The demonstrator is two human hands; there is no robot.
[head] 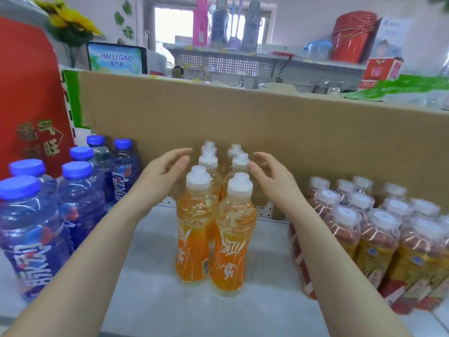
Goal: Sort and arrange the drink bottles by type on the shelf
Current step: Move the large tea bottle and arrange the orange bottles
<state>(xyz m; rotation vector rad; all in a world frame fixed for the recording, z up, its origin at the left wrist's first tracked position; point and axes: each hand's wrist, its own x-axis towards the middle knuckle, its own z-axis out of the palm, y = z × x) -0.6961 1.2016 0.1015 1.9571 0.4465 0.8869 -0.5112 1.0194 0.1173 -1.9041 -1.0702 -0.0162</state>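
Several orange drink bottles (194, 239) with white caps stand in two rows in the middle of the grey shelf (150, 300). My left hand (162, 171) hovers at the left side of the rows, fingers relaxed and slightly curved, holding nothing. On the right side, my right hand (269, 176) has its fingertips close to a white cap in the right row. Blue-capped blue-label bottles (73, 198) stand in a group at the left. Bottles with red and yellow labels (379, 234) fill the right side.
A tall cardboard sheet (267, 132) forms the back wall behind the bottles. A red carton (26, 110) stands at the far left. Beyond the cardboard are other shelves with red buckets (352, 35) and flasks (200, 23).
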